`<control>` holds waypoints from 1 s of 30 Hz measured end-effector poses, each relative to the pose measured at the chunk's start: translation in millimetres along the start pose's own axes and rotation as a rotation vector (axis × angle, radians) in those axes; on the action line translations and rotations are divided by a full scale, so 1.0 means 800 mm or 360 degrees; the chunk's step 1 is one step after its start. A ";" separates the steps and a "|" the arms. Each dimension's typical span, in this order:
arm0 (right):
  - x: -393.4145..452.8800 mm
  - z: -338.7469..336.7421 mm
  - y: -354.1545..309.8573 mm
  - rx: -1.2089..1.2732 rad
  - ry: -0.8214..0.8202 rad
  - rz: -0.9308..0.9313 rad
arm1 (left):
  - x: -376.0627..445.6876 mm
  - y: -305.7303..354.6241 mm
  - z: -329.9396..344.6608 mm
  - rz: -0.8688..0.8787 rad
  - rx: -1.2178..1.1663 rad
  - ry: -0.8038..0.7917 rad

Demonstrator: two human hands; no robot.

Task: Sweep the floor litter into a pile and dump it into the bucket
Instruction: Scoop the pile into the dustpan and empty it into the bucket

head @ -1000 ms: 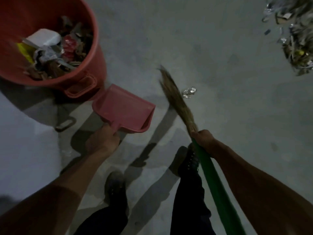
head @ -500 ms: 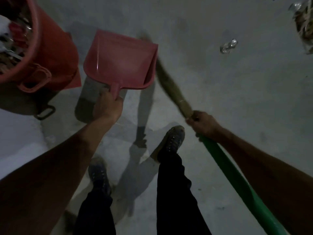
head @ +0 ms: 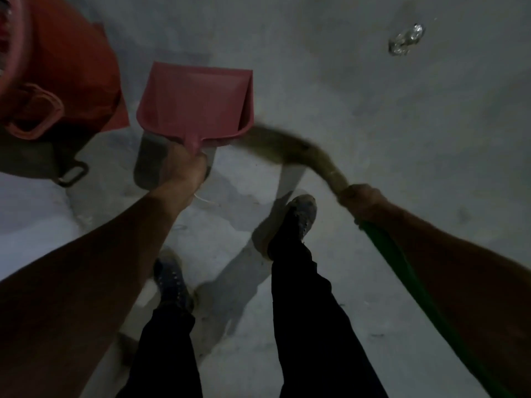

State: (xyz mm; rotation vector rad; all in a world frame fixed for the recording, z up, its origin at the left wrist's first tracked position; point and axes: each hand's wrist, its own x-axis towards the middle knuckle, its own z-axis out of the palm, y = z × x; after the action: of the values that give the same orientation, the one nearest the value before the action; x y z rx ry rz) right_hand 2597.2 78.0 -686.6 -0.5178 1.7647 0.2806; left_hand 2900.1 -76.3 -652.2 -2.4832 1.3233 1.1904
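My left hand [head: 184,168] grips the handle of a red dustpan [head: 198,104], held above the grey floor with its mouth pointing away from me; nothing shows inside it. My right hand [head: 362,201] grips a broom where its green handle [head: 402,268] meets the straw head [head: 287,146]. The blurred bristles bend left and end under the dustpan's right corner. The orange-red bucket [head: 66,73] stands at the upper left, its rim cut off by the frame edge. One crumpled shiny wrapper [head: 406,38] lies on the floor at the upper right.
My two feet in dark shoes [head: 296,222] stand on the concrete floor [head: 373,116] between my arms. Shadows of the bucket and dustpan fall on the floor below them.
The view has swung right and down, so the bucket has slid to the left edge and the big litter pile has left the frame. The broom head has swept left toward the dustpan.
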 end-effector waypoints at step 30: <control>-0.107 0.091 -0.020 0.0372 0.0644 0.0038 | -0.030 -0.057 -0.058 0.0686 0.0282 -0.0119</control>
State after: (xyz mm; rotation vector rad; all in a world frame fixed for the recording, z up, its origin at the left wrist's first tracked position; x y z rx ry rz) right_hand 2682.9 113.7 -621.9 -0.4027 2.1635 -0.0197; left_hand 2953.6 -50.8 -616.5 -2.0725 1.9128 1.1591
